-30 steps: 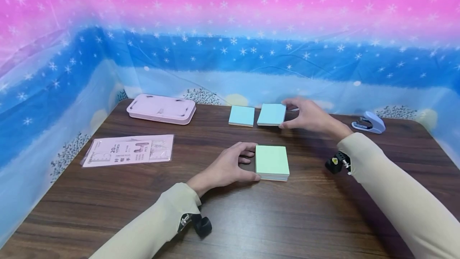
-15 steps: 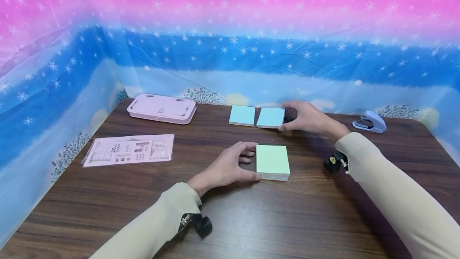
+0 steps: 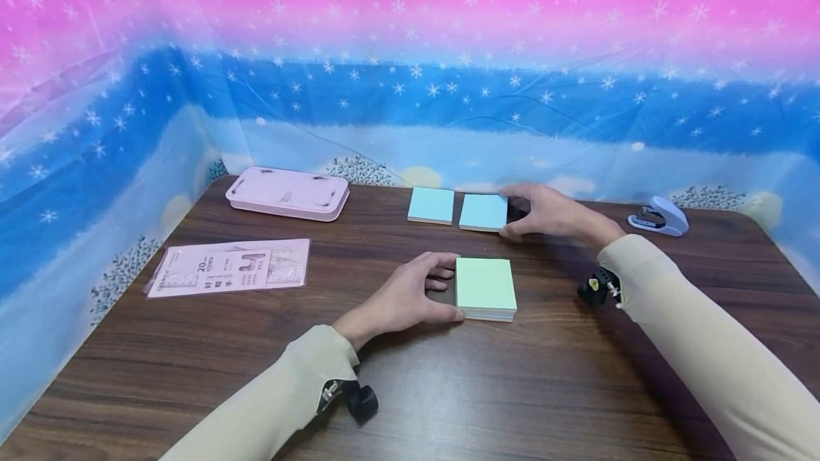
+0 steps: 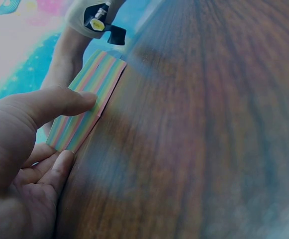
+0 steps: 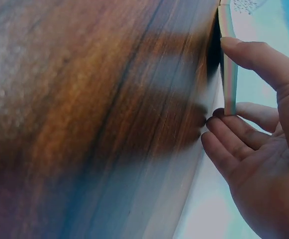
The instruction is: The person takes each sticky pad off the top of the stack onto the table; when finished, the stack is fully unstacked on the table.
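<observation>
Head view shows a dark wood-grain surface enclosed by a pink and blue starred backdrop, whose upper part is cut off by the frame. One pink flat case lies at the far left; its lid details are too small to make out. One clear packet lies nearer, printed "20" with characters too small to read. Three pads are counted: one green pad at centre, and two blue pads at the far edge, a left blue pad and a right blue pad, just beside each other. One pale stapler stands at the far right.

Both hands are on pads. The left hand grips the green pad's left edge between thumb and fingers; the left wrist view shows its side striped in several colours. The right hand pinches the right blue pad's right edge as it lies on the surface. Both wrist views are blurred across most of the surface.
</observation>
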Tool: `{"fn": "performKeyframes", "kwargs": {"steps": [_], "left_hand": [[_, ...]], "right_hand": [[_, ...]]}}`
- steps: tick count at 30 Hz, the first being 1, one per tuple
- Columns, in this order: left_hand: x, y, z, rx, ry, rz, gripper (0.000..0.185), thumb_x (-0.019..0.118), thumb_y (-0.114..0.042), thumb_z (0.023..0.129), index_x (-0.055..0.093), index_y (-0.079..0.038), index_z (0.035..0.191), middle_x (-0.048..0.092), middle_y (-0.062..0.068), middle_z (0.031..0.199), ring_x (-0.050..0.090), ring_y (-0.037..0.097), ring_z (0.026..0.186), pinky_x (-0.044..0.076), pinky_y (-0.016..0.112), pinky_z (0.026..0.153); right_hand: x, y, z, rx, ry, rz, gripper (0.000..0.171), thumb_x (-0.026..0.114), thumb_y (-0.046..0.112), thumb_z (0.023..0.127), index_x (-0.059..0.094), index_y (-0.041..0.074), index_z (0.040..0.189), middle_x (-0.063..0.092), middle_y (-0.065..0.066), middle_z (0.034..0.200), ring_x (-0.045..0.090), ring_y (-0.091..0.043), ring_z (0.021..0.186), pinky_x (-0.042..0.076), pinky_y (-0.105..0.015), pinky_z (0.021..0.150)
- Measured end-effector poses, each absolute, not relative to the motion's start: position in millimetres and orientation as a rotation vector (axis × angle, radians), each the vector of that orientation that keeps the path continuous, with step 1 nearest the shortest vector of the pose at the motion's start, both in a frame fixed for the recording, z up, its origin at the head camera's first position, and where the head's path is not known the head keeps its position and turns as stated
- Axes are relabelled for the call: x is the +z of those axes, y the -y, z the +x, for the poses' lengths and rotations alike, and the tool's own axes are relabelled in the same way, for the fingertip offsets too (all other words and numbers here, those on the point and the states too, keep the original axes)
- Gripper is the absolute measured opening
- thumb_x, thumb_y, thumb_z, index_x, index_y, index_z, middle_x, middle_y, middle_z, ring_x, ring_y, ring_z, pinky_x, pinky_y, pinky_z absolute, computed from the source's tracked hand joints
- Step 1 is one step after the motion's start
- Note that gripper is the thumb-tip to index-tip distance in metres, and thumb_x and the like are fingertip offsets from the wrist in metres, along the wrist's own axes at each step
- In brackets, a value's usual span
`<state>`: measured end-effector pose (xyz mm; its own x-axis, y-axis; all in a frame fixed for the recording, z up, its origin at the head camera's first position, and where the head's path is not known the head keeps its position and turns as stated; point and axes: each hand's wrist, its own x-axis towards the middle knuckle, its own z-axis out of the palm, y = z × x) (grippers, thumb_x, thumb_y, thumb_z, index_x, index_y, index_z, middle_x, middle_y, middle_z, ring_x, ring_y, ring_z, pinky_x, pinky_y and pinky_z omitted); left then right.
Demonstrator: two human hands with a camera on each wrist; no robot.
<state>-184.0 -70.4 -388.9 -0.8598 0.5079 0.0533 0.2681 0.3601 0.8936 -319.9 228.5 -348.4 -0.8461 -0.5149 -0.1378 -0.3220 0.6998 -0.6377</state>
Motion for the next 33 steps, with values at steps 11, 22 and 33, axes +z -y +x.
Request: {"fn": "performKeyframes", "kwargs": {"steps": [11, 22, 33], "left_hand": [[-389, 71, -184, 1.506, -2.386, 0.699, 0.082, 0.092, -0.012, 0.082, 0.052, -0.004, 0.154, 0.060, 0.009, 0.138, 0.066, 0.025, 0.123, 0.054, 0.030, 0.105], [-388, 71, -184, 1.503, -2.378, 0.719, 0.084, 0.091, -0.013, 0.083, 0.050, -0.002, 0.155, 0.060, 0.009, 0.136, 0.066, 0.025, 0.123, 0.054, 0.030, 0.105], [-389, 71, -183, 1.525, -2.374, 0.731, 0.083, 0.092, -0.014, 0.082, 0.052, -0.001, 0.153, 0.060, 0.012, 0.137, 0.066, 0.027, 0.123, 0.054, 0.030, 0.105]], "right_hand": [[-348, -226, -316, -0.819, -2.652, -0.681, 0.083, 0.082, 0.023, 0.096, 0.038, 0.000, 0.162, 0.039, -0.025, 0.163, 0.035, -0.045, 0.151, 0.036, -0.063, 0.120], [-339, -227, -303, -0.949, -2.709, -0.644, 0.076, 0.081, 0.026, 0.096, 0.046, 0.006, 0.160, 0.048, -0.020, 0.159, 0.048, -0.042, 0.143, 0.042, -0.063, 0.115], [-329, -229, -279, -1.037, -2.747, -0.776, 0.069, 0.082, 0.027, 0.096, 0.053, 0.003, 0.154, 0.057, -0.019, 0.152, 0.058, -0.039, 0.135, 0.048, -0.058, 0.112]]}}
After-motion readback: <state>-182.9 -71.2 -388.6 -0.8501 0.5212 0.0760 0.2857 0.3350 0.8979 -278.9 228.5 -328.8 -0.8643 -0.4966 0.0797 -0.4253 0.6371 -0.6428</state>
